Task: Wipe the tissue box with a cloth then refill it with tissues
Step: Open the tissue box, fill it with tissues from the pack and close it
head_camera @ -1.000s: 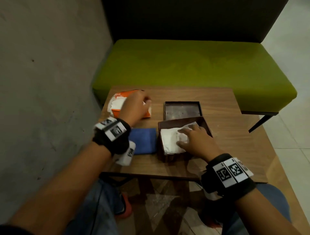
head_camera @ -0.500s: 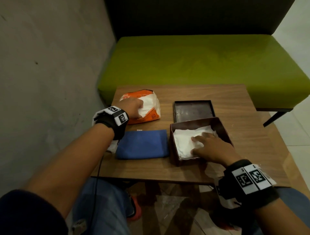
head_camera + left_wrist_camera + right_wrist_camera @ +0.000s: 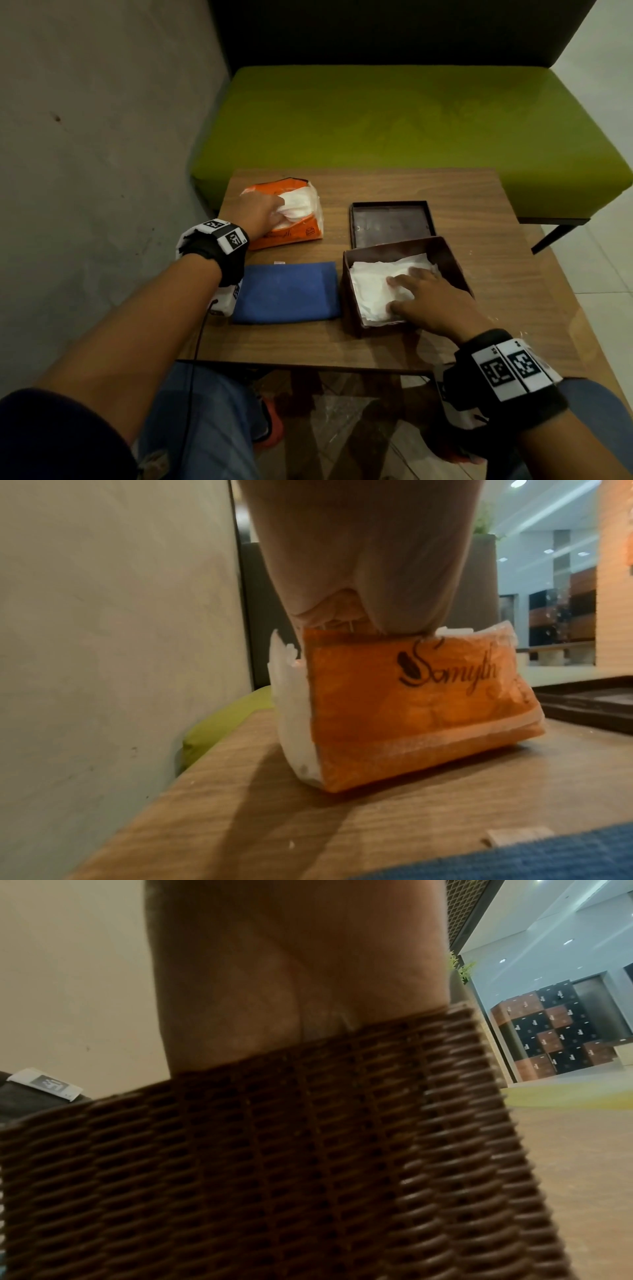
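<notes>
1. we see the brown woven tissue box (image 3: 455, 270) standing open on the wooden tabletop (image 3: 479, 212), toward the near right side. a stack of white tissues (image 3: 376, 284) lies inside it.
2. the right hand (image 3: 431, 301) lies flat on those tissues, fingers straight and slightly spread, pressing down; the wrist crosses the box's near right corner. in the right wrist view the woven wall (image 3: 274, 1164) fills the lower frame and the fingers are hidden behind it.
3. the box's lid (image 3: 390, 222) lies upside down, just beyond the box.
4. the orange tissue packet (image 3: 291, 233) sits at the far left of the tabletop, its top torn open with white tissues showing.
5. the left hand (image 3: 260, 212) reaches into that opening. from the head view the fingertips are buried among the tissues; in the left wrist view (image 3: 356, 574) the fingers curl down into the packet's top. we cannot tell whether they actually pinch a tissue.
6. the folded blue cloth (image 3: 287, 291) lies flat between the left wrist and the box, just beside the box's left wall, no hand on it.
7. a green cushioned bench (image 3: 394, 116) stands beyond the tabletop, a grey wall (image 3: 96, 137) to the left.
</notes>
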`<action>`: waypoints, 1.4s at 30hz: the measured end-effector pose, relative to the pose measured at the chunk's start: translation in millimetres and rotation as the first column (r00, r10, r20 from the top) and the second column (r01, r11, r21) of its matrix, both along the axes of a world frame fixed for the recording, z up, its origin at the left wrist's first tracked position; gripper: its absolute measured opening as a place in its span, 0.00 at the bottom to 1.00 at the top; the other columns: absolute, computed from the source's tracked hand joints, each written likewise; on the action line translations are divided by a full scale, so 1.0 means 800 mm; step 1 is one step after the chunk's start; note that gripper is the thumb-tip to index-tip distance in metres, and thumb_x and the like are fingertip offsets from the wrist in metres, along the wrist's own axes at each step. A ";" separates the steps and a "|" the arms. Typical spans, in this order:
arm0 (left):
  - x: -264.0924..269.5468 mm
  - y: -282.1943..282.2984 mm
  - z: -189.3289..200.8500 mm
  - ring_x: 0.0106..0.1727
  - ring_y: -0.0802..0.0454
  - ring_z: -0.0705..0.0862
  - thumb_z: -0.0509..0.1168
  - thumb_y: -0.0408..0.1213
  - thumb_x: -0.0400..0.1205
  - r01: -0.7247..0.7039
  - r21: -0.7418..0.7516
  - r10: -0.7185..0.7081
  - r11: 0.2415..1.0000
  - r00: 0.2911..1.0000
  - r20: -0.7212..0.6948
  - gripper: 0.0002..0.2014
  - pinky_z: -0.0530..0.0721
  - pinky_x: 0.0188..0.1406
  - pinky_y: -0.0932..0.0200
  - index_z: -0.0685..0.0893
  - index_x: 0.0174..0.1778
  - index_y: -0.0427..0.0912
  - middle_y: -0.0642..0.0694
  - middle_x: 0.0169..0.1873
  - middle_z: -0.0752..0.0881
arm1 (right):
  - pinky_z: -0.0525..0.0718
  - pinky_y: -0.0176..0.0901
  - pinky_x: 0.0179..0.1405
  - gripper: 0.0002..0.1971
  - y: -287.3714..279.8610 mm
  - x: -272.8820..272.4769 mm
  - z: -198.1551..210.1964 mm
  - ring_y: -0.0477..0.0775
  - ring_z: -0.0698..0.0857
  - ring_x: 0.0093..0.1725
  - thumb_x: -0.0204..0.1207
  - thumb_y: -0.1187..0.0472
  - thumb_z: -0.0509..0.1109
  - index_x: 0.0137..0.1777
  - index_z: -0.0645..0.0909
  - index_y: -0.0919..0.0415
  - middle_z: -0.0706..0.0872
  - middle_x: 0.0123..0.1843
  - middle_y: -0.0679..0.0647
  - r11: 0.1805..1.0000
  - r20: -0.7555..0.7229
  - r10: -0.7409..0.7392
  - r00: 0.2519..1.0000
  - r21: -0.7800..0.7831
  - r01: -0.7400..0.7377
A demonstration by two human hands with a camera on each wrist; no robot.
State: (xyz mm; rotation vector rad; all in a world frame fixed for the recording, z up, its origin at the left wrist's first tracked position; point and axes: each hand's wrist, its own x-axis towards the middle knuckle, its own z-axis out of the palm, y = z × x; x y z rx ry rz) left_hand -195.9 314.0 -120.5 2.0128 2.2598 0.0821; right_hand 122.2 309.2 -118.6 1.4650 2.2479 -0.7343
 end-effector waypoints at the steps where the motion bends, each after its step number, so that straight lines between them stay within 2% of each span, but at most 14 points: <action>1: 0.000 -0.001 -0.001 0.49 0.38 0.83 0.62 0.40 0.81 -0.027 0.050 0.025 0.998 0.999 0.033 0.09 0.72 0.38 0.54 0.85 0.48 0.39 0.37 0.44 0.87 | 0.64 0.58 0.77 0.31 -0.001 0.000 0.001 0.54 0.52 0.85 0.79 0.41 0.62 0.82 0.60 0.38 0.54 0.87 0.49 1.000 -0.001 0.000 1.000 0.004 0.000; 7: -0.003 -0.012 0.015 0.51 0.36 0.83 0.62 0.38 0.80 -0.253 0.392 0.140 0.885 0.945 0.295 0.14 0.77 0.42 0.49 0.82 0.57 0.34 0.31 0.50 0.85 | 0.76 0.53 0.64 0.30 -0.005 -0.002 0.004 0.56 0.69 0.76 0.75 0.45 0.68 0.76 0.63 0.44 0.69 0.79 0.52 0.998 -0.068 -0.052 0.996 0.039 0.055; 10: 0.008 -0.018 0.042 0.54 0.40 0.83 0.61 0.34 0.81 -0.455 0.492 0.142 0.742 0.824 0.548 0.15 0.75 0.46 0.57 0.79 0.61 0.32 0.32 0.53 0.85 | 0.79 0.54 0.62 0.30 -0.008 -0.005 0.005 0.58 0.73 0.73 0.74 0.47 0.70 0.74 0.63 0.45 0.71 0.76 0.54 0.996 -0.097 -0.070 0.993 0.055 0.075; 12: 0.016 -0.021 0.065 0.57 0.42 0.84 0.61 0.33 0.81 -0.687 0.374 0.121 0.623 0.557 0.821 0.15 0.78 0.48 0.60 0.79 0.62 0.32 0.36 0.56 0.85 | 0.80 0.55 0.62 0.25 -0.010 -0.007 0.006 0.59 0.73 0.72 0.75 0.48 0.70 0.71 0.68 0.46 0.69 0.76 0.55 0.994 -0.108 -0.069 0.992 0.075 0.077; 15: 0.020 -0.039 0.099 0.51 0.45 0.89 0.61 0.33 0.78 -0.718 0.022 -0.227 0.696 -0.191 0.955 0.17 0.86 0.44 0.56 0.79 0.62 0.35 0.39 0.52 0.89 | 0.79 0.57 0.63 0.20 -0.015 -0.007 0.006 0.61 0.71 0.73 0.77 0.50 0.68 0.68 0.73 0.51 0.67 0.75 0.57 0.985 -0.147 -0.093 0.985 0.128 0.112; 17: 0.028 -0.064 0.108 0.38 0.52 0.89 0.58 0.39 0.82 -0.641 -0.069 -0.250 0.765 -0.394 0.885 0.10 0.86 0.34 0.61 0.81 0.52 0.40 0.45 0.38 0.90 | 0.78 0.55 0.64 0.20 -0.021 -0.005 0.007 0.62 0.70 0.74 0.79 0.50 0.67 0.69 0.73 0.53 0.66 0.75 0.58 0.980 -0.169 -0.097 0.981 0.158 0.124; 19: 0.036 -0.084 0.090 0.42 0.52 0.89 0.56 0.43 0.85 -0.664 -0.127 -0.181 0.737 -0.376 0.909 0.12 0.88 0.36 0.58 0.81 0.54 0.42 0.46 0.44 0.88 | 0.76 0.52 0.64 0.20 -0.029 -0.005 0.010 0.61 0.69 0.74 0.79 0.50 0.67 0.70 0.74 0.54 0.68 0.74 0.59 0.968 -0.216 -0.066 0.974 0.221 0.115; 22: 0.070 -0.117 0.057 0.62 0.44 0.84 0.63 0.41 0.80 -0.607 -0.175 -0.043 0.775 -0.327 0.944 0.22 0.86 0.56 0.49 0.77 0.69 0.38 0.39 0.61 0.85 | 0.75 0.45 0.61 0.19 -0.046 -0.009 0.020 0.55 0.73 0.69 0.80 0.48 0.67 0.68 0.77 0.54 0.75 0.69 0.55 0.947 -0.450 0.010 0.893 0.291 0.136; 24: 0.109 -0.138 0.048 0.54 0.51 0.87 0.62 0.36 0.82 -0.621 -0.203 0.061 0.757 -0.243 0.968 0.16 0.87 0.43 0.62 0.80 0.65 0.38 0.44 0.52 0.88 | 0.76 0.39 0.58 0.18 -0.061 -0.016 0.036 0.48 0.78 0.64 0.82 0.46 0.64 0.65 0.79 0.54 0.81 0.64 0.49 0.952 -0.659 -0.005 0.752 0.226 0.204; 27: 0.164 -0.166 0.049 0.46 0.52 0.88 0.63 0.37 0.80 -0.574 -0.210 0.171 0.791 -0.121 0.978 0.07 0.88 0.42 0.57 0.83 0.52 0.44 0.49 0.44 0.89 | 0.78 0.38 0.61 0.23 -0.081 -0.027 0.062 0.44 0.81 0.65 0.80 0.39 0.61 0.66 0.79 0.54 0.84 0.62 0.45 0.959 -0.818 -0.250 0.519 -0.136 0.247; 31: 0.205 -0.181 0.068 0.43 0.48 0.88 0.59 0.41 0.83 -0.441 -0.307 0.211 0.844 -0.254 0.944 0.10 0.88 0.39 0.56 0.82 0.52 0.40 0.42 0.41 0.89 | 0.84 0.50 0.62 0.23 -0.097 -0.032 0.075 0.54 0.88 0.61 0.80 0.43 0.66 0.69 0.80 0.56 0.89 0.61 0.55 0.719 -0.683 -0.681 0.264 -0.693 0.062; 35: 0.230 -0.180 0.069 0.55 0.47 0.88 0.64 0.49 0.80 -0.377 -0.294 0.216 0.878 -0.237 0.947 0.17 0.85 0.57 0.48 0.81 0.63 0.47 0.42 0.55 0.88 | 0.87 0.31 0.44 0.21 -0.114 -0.038 0.067 0.42 0.90 0.52 0.79 0.48 0.70 0.69 0.80 0.55 0.90 0.56 0.48 0.785 -0.734 -0.616 0.288 -0.601 0.148; 38: 0.222 -0.177 0.071 0.56 0.45 0.88 0.64 0.46 0.82 -0.415 -0.283 0.168 0.865 -0.291 0.942 0.19 0.86 0.57 0.46 0.78 0.67 0.43 0.40 0.57 0.88 | 0.88 0.42 0.52 0.20 -0.107 -0.029 0.065 0.48 0.90 0.56 0.79 0.48 0.69 0.69 0.78 0.54 0.89 0.59 0.51 0.745 -0.710 -0.665 0.231 -0.654 0.131; 42: 0.231 -0.171 0.072 0.56 0.48 0.86 0.61 0.49 0.83 -0.411 -0.254 0.225 0.876 -0.119 0.967 0.19 0.84 0.59 0.49 0.78 0.67 0.44 0.45 0.54 0.87 | 0.87 0.32 0.38 0.11 -0.106 -0.031 0.068 0.41 0.91 0.45 0.83 0.51 0.64 0.60 0.82 0.52 0.93 0.46 0.44 0.720 -0.696 -0.690 0.199 -0.690 0.082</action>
